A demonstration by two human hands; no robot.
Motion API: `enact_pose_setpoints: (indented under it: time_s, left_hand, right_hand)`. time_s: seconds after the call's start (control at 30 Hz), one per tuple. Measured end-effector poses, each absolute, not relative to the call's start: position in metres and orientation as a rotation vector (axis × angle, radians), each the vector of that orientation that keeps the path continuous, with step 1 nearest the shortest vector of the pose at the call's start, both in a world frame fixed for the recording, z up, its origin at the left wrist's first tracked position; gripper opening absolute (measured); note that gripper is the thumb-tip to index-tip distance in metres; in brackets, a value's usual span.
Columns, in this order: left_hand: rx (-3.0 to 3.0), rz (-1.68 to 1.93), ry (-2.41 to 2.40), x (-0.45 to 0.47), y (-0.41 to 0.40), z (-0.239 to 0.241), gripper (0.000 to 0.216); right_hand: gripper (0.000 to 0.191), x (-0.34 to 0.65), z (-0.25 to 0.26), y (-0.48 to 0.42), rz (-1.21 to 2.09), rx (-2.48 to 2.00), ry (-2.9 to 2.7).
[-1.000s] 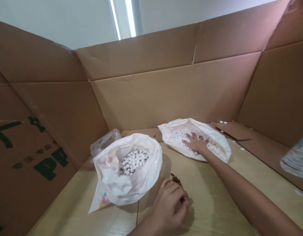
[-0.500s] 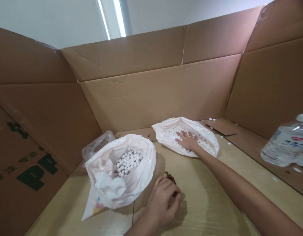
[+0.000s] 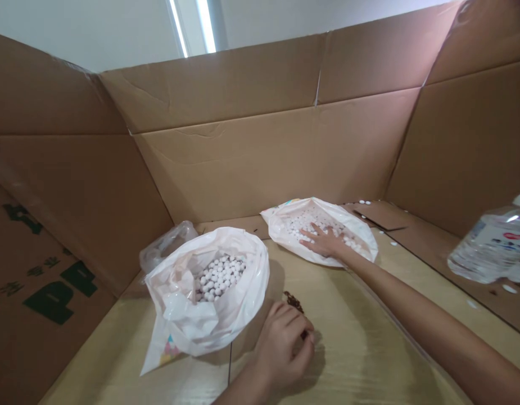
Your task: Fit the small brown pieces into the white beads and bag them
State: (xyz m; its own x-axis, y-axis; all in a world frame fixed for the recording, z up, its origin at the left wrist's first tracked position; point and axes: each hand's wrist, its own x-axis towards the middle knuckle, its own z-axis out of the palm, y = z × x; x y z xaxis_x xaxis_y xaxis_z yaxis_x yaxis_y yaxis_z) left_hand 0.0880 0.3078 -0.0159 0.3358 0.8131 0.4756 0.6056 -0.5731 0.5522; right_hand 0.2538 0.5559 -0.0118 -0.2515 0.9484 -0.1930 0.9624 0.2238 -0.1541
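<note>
In the lower middle, my left hand (image 3: 284, 341) is curled over the tabletop, its fingers wrapped round a small dark brown, knobbly thing (image 3: 294, 302). Part of that thing sticks out past the knuckles; the rest is hidden in the hand. My right hand (image 3: 325, 242) reaches forward with fingers spread, lying on many small white pieces (image 3: 302, 221) inside the right white plastic bag (image 3: 363, 229). Beside my left hand stands the left white plastic bag (image 3: 192, 323), its mouth wide and white balls (image 3: 221, 277) inside.
Tall cardboard walls (image 3: 243, 163) enclose the wooden tabletop (image 3: 348, 337) at the back and sides. A clear plastic bottle (image 3: 491, 244) lies tilted at the right. Behind the left bag is a clear plastic bag (image 3: 167, 243). Several white bits and a cardboard flap (image 3: 378, 216) lie at back right.
My right hand has shifted slightly over the white pieces, its fingers more spread. My left hand stays closed round the brown thing, nearly still. The view has tilted a little.
</note>
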Motion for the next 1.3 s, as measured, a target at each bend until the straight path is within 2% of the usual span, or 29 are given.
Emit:
enact_pose_setpoints:
  time_s: [0.33, 0.8, 1.3]
  left_hand:
    - [2.364, 1.049, 1.253, 0.088, 0.308, -0.017, 0.008]
    - [2.355, 1.053, 1.260, 0.088, 0.307, -0.018, 0.006]
    - [2.369, 1.038, 1.255, 0.087, 0.308, -0.017, 0.008]
  right_hand:
    - [0.072, 0.241, -0.020, 0.568, -0.374, 1.936, 2.403]
    - [0.064, 0.237, -0.026, 0.585, -0.347, 1.847, 2.526]
    - [0.073, 0.228, -0.017, 0.567, -0.459, 2.159, 2.254]
